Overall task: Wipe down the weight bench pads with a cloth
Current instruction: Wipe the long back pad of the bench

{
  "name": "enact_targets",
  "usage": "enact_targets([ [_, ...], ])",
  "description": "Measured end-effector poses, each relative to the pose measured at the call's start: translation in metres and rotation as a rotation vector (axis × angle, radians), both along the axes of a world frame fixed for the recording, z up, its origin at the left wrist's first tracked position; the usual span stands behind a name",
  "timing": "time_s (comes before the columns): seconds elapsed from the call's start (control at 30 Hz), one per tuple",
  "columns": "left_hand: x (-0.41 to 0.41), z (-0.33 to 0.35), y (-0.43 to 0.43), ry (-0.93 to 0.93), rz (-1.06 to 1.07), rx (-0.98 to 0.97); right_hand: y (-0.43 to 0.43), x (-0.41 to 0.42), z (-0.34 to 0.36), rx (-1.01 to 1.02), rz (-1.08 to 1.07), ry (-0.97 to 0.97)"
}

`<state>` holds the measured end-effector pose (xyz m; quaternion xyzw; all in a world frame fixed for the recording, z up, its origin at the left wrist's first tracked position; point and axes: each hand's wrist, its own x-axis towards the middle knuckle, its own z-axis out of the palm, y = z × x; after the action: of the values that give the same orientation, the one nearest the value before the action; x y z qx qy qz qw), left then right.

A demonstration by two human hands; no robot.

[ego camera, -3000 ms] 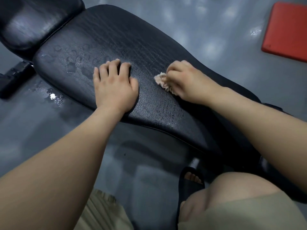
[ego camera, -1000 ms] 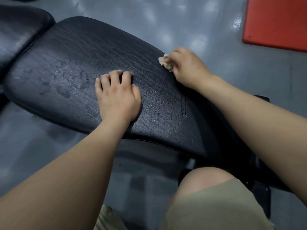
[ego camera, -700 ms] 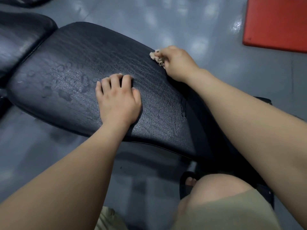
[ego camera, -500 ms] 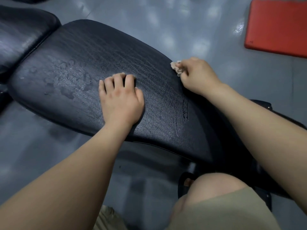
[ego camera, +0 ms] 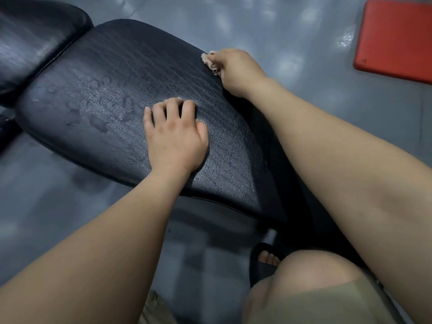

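- The long pad (ego camera: 112, 85) fills the middle of the view. Water droplets lie at 9 o'clock of the left hand (ego camera: 175, 141), and the pad's near end is hidden beneath the right forearm.
- The second pad (ego camera: 35, 36), at 10 o'clock of the view, is cut off by the frame edges.
- The left hand lies palm down on the long pad, fingers close together, holding nothing.
- The right hand (ego camera: 236, 71), at 1 o'clock of the left hand, sits on the pad's far edge with its fingers curled round the cloth (ego camera: 208, 62). Only a pale crumpled tuft shows.
- The red mat (ego camera: 397, 38), at 2 o'clock, lies on the grey floor and is cropped at the right.
- The sandalled foot (ego camera: 265, 260), at 5 o'clock, is mostly hidden behind a knee.
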<state>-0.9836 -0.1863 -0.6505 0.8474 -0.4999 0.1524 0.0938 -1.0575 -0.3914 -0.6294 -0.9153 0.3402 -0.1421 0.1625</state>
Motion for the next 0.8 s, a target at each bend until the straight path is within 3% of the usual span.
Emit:
enact_targets([
  [0.53,0.000,0.001,0.004,0.024,-0.027,0.013,0.053,-0.162,-0.032,0.083,-0.090,0.011],
  [0.8,-0.001,-0.002,0.005,0.011,-0.039,-0.012,0.075,-0.210,-0.043,0.094,-0.270,-0.044],
])
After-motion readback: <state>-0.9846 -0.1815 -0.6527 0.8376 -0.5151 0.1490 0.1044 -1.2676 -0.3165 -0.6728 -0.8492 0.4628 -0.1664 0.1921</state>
